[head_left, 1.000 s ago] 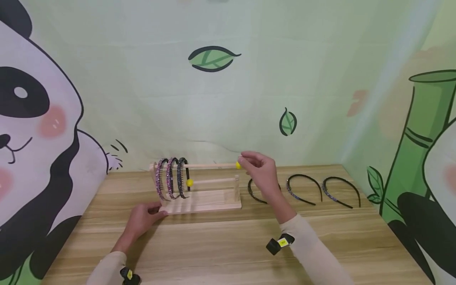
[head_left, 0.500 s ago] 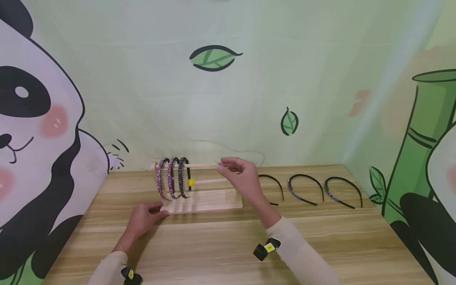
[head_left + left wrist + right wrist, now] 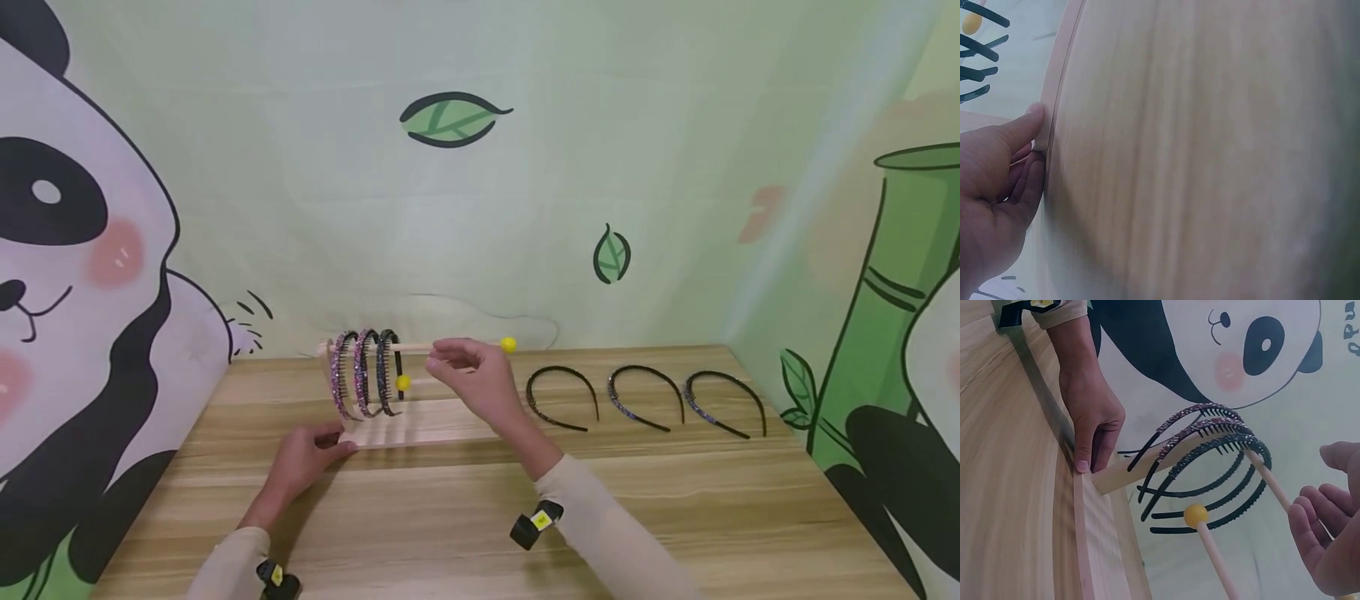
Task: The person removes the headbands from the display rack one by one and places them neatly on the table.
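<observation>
A wooden headband stand [image 3: 420, 425] sits on the table with three glittery headbands [image 3: 362, 375] hanging on its upper rod [image 3: 1275, 484]. My left hand [image 3: 300, 458] pinches the front left corner of the stand's base, thumb on top, as the left wrist view [image 3: 997, 181] shows. Beside the upper rod, right of the headbands, is my right hand [image 3: 476, 379]. Its fingers are loosely bent and the thumb stands apart, with nothing held in the right wrist view. A yellow ball [image 3: 508, 344] caps the upper rod; another yellow ball [image 3: 1195, 516] tips the lower rod.
Three black headbands lie in a row on the table right of the stand: a near one [image 3: 561, 398], a middle one [image 3: 647, 398] and a far right one [image 3: 724, 404]. A panda-printed cloth [image 3: 480, 208] hangs right behind the table [image 3: 420, 517].
My right hand has moved left along the upper rod from its yellow ball end, uncovering the ball and the nearest loose headband. My left hand stays at the base corner.
</observation>
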A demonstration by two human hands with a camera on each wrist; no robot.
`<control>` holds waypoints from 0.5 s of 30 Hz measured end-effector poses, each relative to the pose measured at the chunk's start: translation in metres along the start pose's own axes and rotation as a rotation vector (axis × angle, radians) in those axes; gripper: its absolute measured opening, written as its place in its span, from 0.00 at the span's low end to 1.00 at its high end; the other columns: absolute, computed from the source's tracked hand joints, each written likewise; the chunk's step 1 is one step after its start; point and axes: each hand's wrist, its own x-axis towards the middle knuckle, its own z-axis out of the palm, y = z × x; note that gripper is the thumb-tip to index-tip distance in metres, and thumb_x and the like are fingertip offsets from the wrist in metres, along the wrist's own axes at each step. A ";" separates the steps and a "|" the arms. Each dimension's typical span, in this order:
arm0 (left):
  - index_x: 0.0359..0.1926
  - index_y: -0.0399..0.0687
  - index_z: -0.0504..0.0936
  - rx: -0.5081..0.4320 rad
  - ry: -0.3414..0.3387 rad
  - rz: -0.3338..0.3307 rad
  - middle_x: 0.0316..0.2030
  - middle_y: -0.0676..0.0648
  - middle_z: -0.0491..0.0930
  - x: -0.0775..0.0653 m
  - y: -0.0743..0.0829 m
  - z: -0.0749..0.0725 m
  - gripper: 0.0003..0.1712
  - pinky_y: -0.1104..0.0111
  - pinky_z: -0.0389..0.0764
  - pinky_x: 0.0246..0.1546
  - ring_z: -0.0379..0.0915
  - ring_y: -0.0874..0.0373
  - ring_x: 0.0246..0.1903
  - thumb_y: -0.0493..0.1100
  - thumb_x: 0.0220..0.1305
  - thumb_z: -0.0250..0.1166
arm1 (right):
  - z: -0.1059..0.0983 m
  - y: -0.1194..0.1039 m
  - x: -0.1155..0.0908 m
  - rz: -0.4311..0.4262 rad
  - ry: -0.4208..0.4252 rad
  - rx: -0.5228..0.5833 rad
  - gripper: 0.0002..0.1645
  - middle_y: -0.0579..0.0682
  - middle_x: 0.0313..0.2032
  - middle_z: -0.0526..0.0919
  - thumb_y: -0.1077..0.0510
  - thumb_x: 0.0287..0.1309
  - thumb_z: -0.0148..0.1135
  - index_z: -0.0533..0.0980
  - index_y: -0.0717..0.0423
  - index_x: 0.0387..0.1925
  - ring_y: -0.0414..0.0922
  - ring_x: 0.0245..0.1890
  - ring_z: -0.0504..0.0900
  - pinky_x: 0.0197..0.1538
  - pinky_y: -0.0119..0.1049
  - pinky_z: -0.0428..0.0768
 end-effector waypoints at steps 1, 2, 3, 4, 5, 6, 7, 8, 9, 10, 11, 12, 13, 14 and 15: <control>0.60 0.31 0.80 0.002 -0.001 0.002 0.57 0.33 0.82 0.000 0.000 0.000 0.29 0.47 0.80 0.56 0.79 0.39 0.58 0.46 0.65 0.73 | 0.002 0.000 0.000 0.000 -0.003 -0.005 0.19 0.45 0.44 0.90 0.48 0.62 0.72 0.85 0.51 0.52 0.43 0.44 0.85 0.45 0.38 0.85; 0.60 0.31 0.80 0.003 0.000 0.003 0.57 0.33 0.82 0.000 0.000 0.000 0.29 0.47 0.80 0.56 0.79 0.39 0.58 0.46 0.65 0.73 | 0.004 0.001 0.000 0.003 -0.005 -0.011 0.19 0.45 0.44 0.90 0.48 0.63 0.72 0.85 0.51 0.52 0.43 0.44 0.85 0.45 0.38 0.85; 0.60 0.31 0.80 0.003 0.000 0.003 0.57 0.33 0.82 0.000 0.000 0.000 0.29 0.47 0.80 0.56 0.79 0.39 0.58 0.46 0.65 0.73 | 0.006 0.002 0.000 0.005 -0.007 -0.017 0.19 0.45 0.44 0.90 0.48 0.63 0.72 0.85 0.51 0.52 0.42 0.44 0.85 0.45 0.37 0.85; 0.60 0.31 0.80 0.005 0.001 0.004 0.57 0.33 0.82 0.000 0.000 0.000 0.29 0.47 0.80 0.56 0.78 0.39 0.58 0.46 0.65 0.73 | 0.008 0.002 0.000 0.007 -0.008 -0.026 0.19 0.44 0.44 0.90 0.47 0.63 0.71 0.85 0.50 0.52 0.42 0.44 0.85 0.45 0.37 0.85; 0.60 0.31 0.80 0.005 0.001 0.003 0.57 0.33 0.82 0.000 -0.001 0.000 0.29 0.47 0.80 0.57 0.78 0.39 0.59 0.46 0.65 0.73 | 0.009 0.003 0.000 0.008 -0.008 -0.032 0.19 0.44 0.44 0.90 0.47 0.63 0.71 0.85 0.50 0.52 0.42 0.44 0.85 0.44 0.37 0.85; 0.60 0.31 0.80 0.004 0.001 0.002 0.57 0.33 0.82 0.000 -0.001 0.000 0.29 0.47 0.80 0.57 0.78 0.39 0.59 0.46 0.65 0.73 | 0.011 0.003 0.000 0.009 -0.008 -0.037 0.19 0.44 0.44 0.90 0.47 0.63 0.71 0.85 0.50 0.52 0.41 0.45 0.85 0.44 0.37 0.85; 0.60 0.31 0.80 0.004 0.001 0.001 0.57 0.33 0.82 0.000 -0.001 0.000 0.29 0.47 0.80 0.57 0.78 0.39 0.59 0.46 0.65 0.73 | 0.013 0.004 0.000 0.012 -0.008 -0.042 0.19 0.44 0.44 0.90 0.46 0.63 0.71 0.85 0.50 0.52 0.41 0.45 0.85 0.43 0.37 0.85; 0.60 0.31 0.80 0.003 0.001 -0.001 0.57 0.33 0.82 0.000 -0.001 0.000 0.29 0.47 0.79 0.57 0.78 0.39 0.59 0.46 0.65 0.73 | 0.015 0.005 0.000 0.015 -0.007 -0.047 0.19 0.43 0.43 0.90 0.46 0.63 0.71 0.85 0.49 0.52 0.41 0.45 0.85 0.43 0.36 0.85; 0.60 0.31 0.80 0.003 0.000 -0.003 0.57 0.33 0.82 0.000 -0.001 0.000 0.29 0.47 0.79 0.57 0.78 0.39 0.59 0.46 0.65 0.73 | 0.017 0.006 0.000 0.016 -0.007 -0.053 0.19 0.43 0.43 0.90 0.45 0.63 0.72 0.85 0.49 0.51 0.41 0.45 0.85 0.42 0.36 0.85; 0.60 0.31 0.80 0.001 0.000 -0.006 0.57 0.33 0.81 0.001 -0.001 0.000 0.29 0.47 0.79 0.57 0.78 0.39 0.59 0.46 0.65 0.73 | 0.019 0.007 0.000 0.017 -0.007 -0.056 0.19 0.43 0.43 0.90 0.46 0.63 0.72 0.85 0.49 0.51 0.41 0.44 0.86 0.42 0.36 0.85; 0.60 0.32 0.80 0.000 -0.001 -0.011 0.57 0.33 0.81 0.001 0.000 0.000 0.29 0.47 0.79 0.58 0.78 0.39 0.59 0.47 0.65 0.73 | 0.020 0.008 0.001 0.021 -0.008 -0.058 0.19 0.43 0.43 0.90 0.46 0.63 0.72 0.85 0.49 0.51 0.41 0.44 0.86 0.42 0.35 0.85; 0.60 0.32 0.80 0.000 -0.001 -0.014 0.57 0.34 0.82 0.001 0.000 0.000 0.29 0.47 0.79 0.58 0.78 0.39 0.59 0.47 0.65 0.73 | 0.022 0.010 0.001 0.025 -0.011 -0.059 0.18 0.43 0.42 0.90 0.46 0.63 0.72 0.86 0.49 0.50 0.40 0.44 0.86 0.42 0.35 0.85; 0.60 0.32 0.80 0.001 -0.003 -0.016 0.57 0.34 0.82 0.001 0.000 0.000 0.29 0.47 0.79 0.58 0.78 0.39 0.59 0.47 0.65 0.73 | 0.025 0.011 0.001 0.032 -0.014 -0.059 0.18 0.43 0.42 0.90 0.46 0.63 0.71 0.86 0.49 0.50 0.40 0.44 0.86 0.42 0.35 0.85; 0.60 0.32 0.80 0.002 -0.003 -0.016 0.57 0.34 0.82 0.001 0.000 0.000 0.29 0.47 0.79 0.57 0.78 0.39 0.59 0.47 0.65 0.73 | 0.027 0.013 0.002 0.038 -0.016 -0.053 0.18 0.44 0.42 0.90 0.46 0.63 0.71 0.86 0.49 0.50 0.40 0.44 0.86 0.42 0.34 0.85; 0.60 0.32 0.80 0.003 -0.003 -0.015 0.57 0.34 0.82 0.001 0.000 0.000 0.29 0.47 0.79 0.57 0.78 0.40 0.59 0.47 0.65 0.73 | 0.029 0.014 0.002 0.042 -0.018 -0.044 0.18 0.45 0.42 0.91 0.46 0.63 0.71 0.86 0.51 0.50 0.40 0.43 0.86 0.41 0.34 0.85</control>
